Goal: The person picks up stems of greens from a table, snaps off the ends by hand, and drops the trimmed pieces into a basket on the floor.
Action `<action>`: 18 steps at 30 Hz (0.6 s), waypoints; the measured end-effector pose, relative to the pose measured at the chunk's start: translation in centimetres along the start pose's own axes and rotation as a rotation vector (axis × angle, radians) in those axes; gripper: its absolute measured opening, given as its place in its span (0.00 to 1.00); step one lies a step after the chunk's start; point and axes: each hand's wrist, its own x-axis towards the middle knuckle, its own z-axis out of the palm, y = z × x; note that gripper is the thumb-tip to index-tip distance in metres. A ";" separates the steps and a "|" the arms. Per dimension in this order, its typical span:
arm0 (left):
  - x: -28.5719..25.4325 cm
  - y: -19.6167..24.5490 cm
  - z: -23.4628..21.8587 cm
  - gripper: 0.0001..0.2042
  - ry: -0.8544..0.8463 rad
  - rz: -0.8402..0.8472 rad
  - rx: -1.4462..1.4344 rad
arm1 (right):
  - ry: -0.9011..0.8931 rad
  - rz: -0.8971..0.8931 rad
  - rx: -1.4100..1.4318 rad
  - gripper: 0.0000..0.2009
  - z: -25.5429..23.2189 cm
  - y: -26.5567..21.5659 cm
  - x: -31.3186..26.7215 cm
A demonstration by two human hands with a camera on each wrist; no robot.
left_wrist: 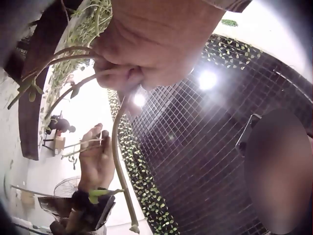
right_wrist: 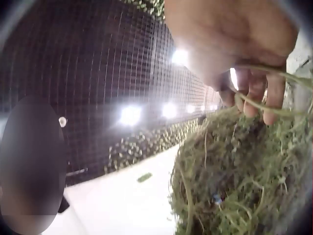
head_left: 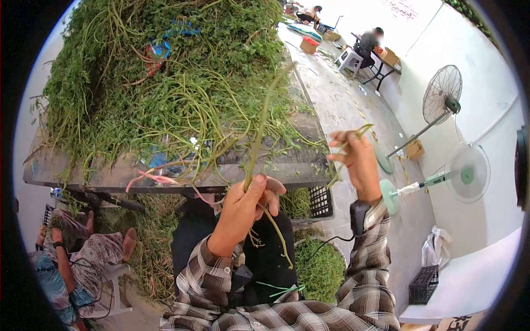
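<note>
My left hand [head_left: 234, 218] grips a long, thick green stem [head_left: 259, 135] between thumb and fingers; it points up over the table edge. Thinner branching stems [head_left: 282, 243] hang below that hand. In the left wrist view, the stem's lower end [left_wrist: 128, 203] has a cut-looking tip. To the right, beyond the table corner, my right hand [head_left: 359, 165] holds a thin piece of green stem [head_left: 365, 129] with fingers bent. The right wrist view shows slender stems [right_wrist: 264, 105] running across its fingers. Ahead lies a large heap of leafy green stems [head_left: 182, 66].
The dark table [head_left: 265, 179] carries the heap, with pink strips [head_left: 157, 177] at its front edge. Below stand a black crate [head_left: 321, 201] and a tub of greens [head_left: 319, 270]. Fans [head_left: 441, 96] stand at right; a seated person [head_left: 83, 248] is at lower left.
</note>
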 end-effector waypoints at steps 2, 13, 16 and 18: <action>0.3 -0.3 0.3 0.23 -0.072 0.012 0.011 | -0.422 0.228 0.079 0.09 1.4 -0.5 -2.1; 0.0 0.1 0.5 0.12 -0.125 -0.072 -0.049 | -0.544 0.335 0.270 0.11 5.7 -1.4 -3.3; 0.1 0.1 0.3 0.11 -0.064 -0.045 -0.063 | -0.493 0.317 0.282 0.12 5.3 -1.5 -3.2; 0.2 0.0 -0.2 0.10 -0.081 -0.073 -0.043 | -0.479 0.287 0.269 0.12 5.5 -1.5 -3.3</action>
